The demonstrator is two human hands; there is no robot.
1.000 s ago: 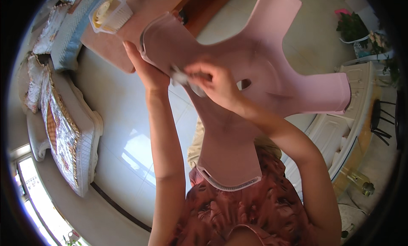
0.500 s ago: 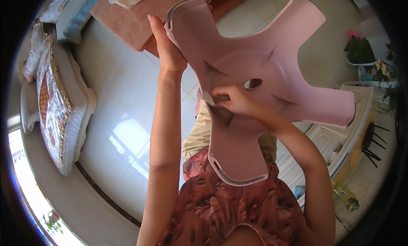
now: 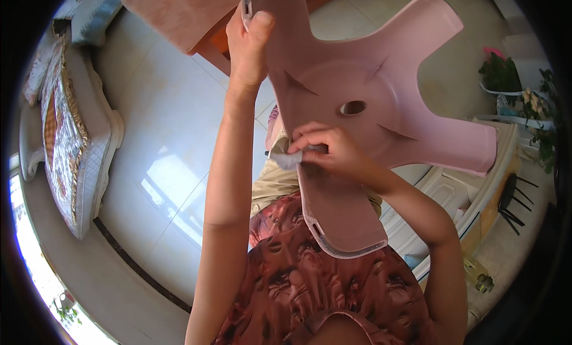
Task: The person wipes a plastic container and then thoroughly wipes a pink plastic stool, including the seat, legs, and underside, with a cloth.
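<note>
A pink plastic stool point(image 3: 369, 65) is held up in front of me, its hollow underside facing me and its legs splayed outward. An oval hole shows in the middle of its seat. My left hand point(image 3: 247, 50) grips the upper left leg, thumb on the near face; the other fingers are hidden behind it. Bunched in the closed fingers of my right hand point(image 3: 333, 151) is a thin whitish wipe point(image 3: 287, 158). It lies over the stool's left edge, between the upper left and lower left legs.
A low table with a pinkish top point(image 3: 173, 17) stands ahead on the tiled floor point(image 3: 161, 112). To the left is a sofa with a patterned cover point(image 3: 77, 148). White cabinets point(image 3: 441, 193), potted plants point(image 3: 500, 74) and a small black rack point(image 3: 515, 202) are on the right.
My right hand has brought the wipe down to the stool's left edge, where more of it shows. The stool's upper left leg has shifted up and right, with my left hand gripping it.
</note>
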